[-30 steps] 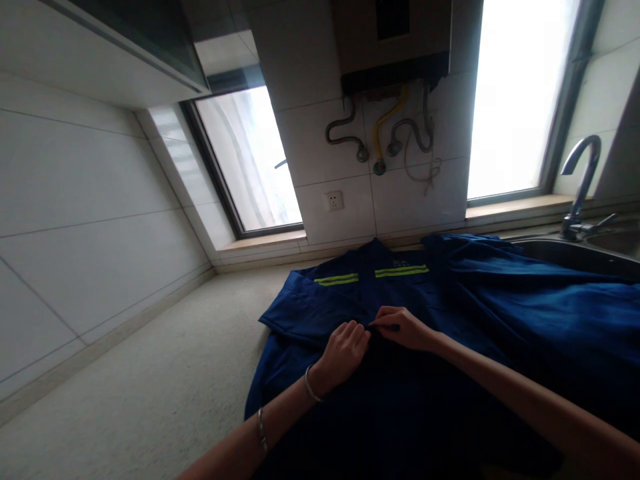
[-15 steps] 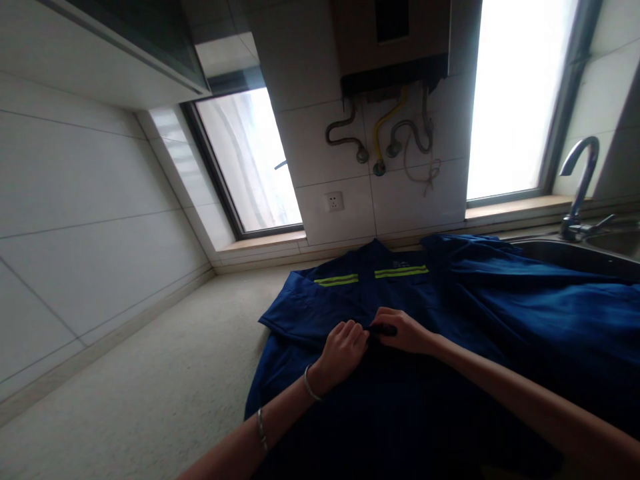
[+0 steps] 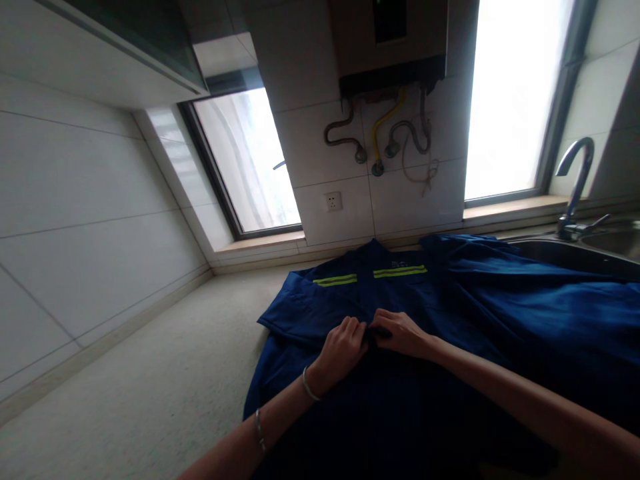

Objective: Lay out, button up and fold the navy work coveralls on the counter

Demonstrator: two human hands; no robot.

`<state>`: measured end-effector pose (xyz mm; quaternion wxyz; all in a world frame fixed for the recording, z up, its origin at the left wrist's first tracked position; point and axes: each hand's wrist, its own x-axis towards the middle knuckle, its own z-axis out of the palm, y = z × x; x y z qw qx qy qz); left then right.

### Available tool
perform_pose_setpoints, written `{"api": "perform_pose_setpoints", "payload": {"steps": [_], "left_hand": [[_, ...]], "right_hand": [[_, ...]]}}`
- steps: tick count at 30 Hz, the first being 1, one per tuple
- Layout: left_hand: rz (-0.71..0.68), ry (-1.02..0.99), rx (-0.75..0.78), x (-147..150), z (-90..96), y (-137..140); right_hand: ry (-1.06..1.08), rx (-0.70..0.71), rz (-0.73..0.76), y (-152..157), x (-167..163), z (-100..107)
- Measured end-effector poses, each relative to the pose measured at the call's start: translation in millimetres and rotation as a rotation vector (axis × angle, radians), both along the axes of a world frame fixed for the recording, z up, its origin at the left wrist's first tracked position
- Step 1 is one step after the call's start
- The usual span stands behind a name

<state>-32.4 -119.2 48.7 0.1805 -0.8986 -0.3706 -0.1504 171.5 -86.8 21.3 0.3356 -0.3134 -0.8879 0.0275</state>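
Fabric of the dark-blue, yellow-green-striped cloth jacket is pinched at mid-front by the bare left hand and bare right hand, set close together, apparently for steadiness.

Blue garment cropped, chest lettering illegible

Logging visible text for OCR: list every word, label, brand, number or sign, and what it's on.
No text is readable.
Blue cloth garment with yellow-green stripes: small pale lettering above one chest stripe, too blurred to read.
Brown box-shaped wall unit: tiny green mark at the top of its black rectangular panel, too small to read.
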Motion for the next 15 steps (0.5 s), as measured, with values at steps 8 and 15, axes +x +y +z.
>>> {"api": "perform_pose_setpoints", "payload": {"steps": [8, 15], "left_hand": [[-0.035, -0.072, -0.114, -2, -8.8, 7], [-0.026, -0.010, -0.107, -2, -11.2, 9]], "right_hand": [[-0.124, 0.070, 0.054, -4, 1, 3], [-0.275, 0.124, 0.048, -7, 0, 6]]}}
